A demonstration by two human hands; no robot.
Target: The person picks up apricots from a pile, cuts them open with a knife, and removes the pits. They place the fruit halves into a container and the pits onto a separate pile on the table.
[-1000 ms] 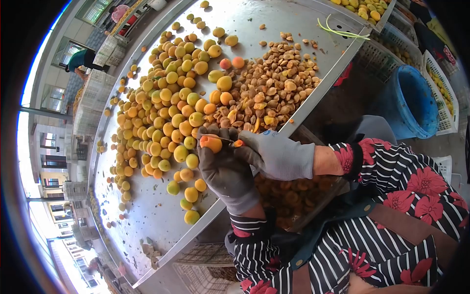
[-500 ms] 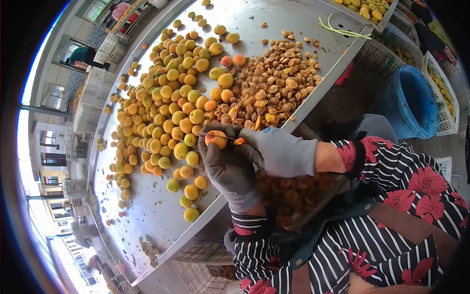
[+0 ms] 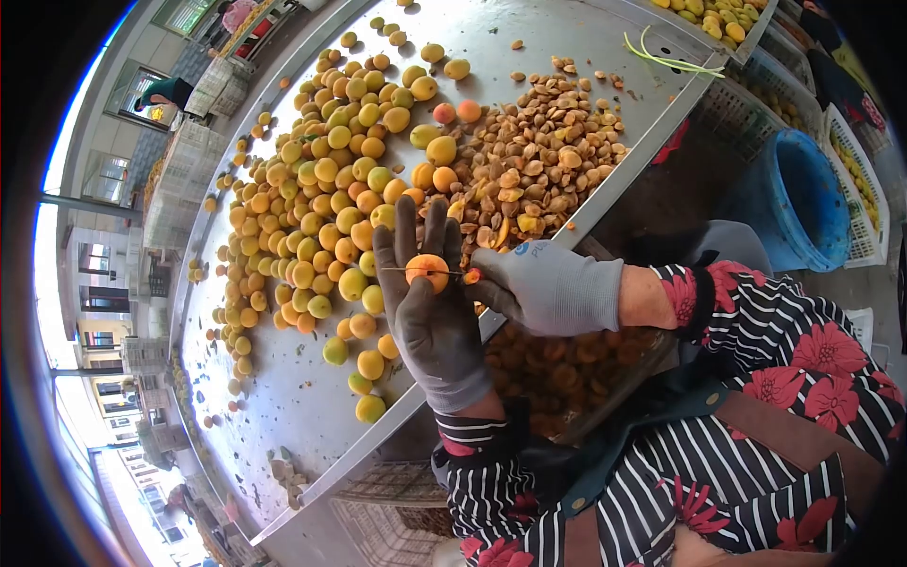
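My left hand (image 3: 430, 321), in a grey glove with dark fingers, holds an orange apricot (image 3: 427, 272) between the thumb and palm side, its other fingers spread upward. A thin metal rod (image 3: 392, 269) lies across the apricot, sticking out on both sides. Its small orange end (image 3: 471, 276) is pinched by my right hand (image 3: 534, 283), also gloved. Beyond my hands, whole apricots (image 3: 326, 170) are heaped on the metal table (image 3: 312, 397), with a pile of brown pits (image 3: 548, 142) to their right.
Below the table's near edge, a container of apricot halves (image 3: 557, 373) sits by my lap. A blue bucket (image 3: 798, 194) and white crates (image 3: 855, 189) stand at the right. Green stems (image 3: 661, 61) lie at the far table corner. A person (image 3: 165, 93) is in the distance.
My left hand's fingers have opened out from around the apricot and now point upward, exposing the fruit and rod. The right hand has moved slightly to the right.
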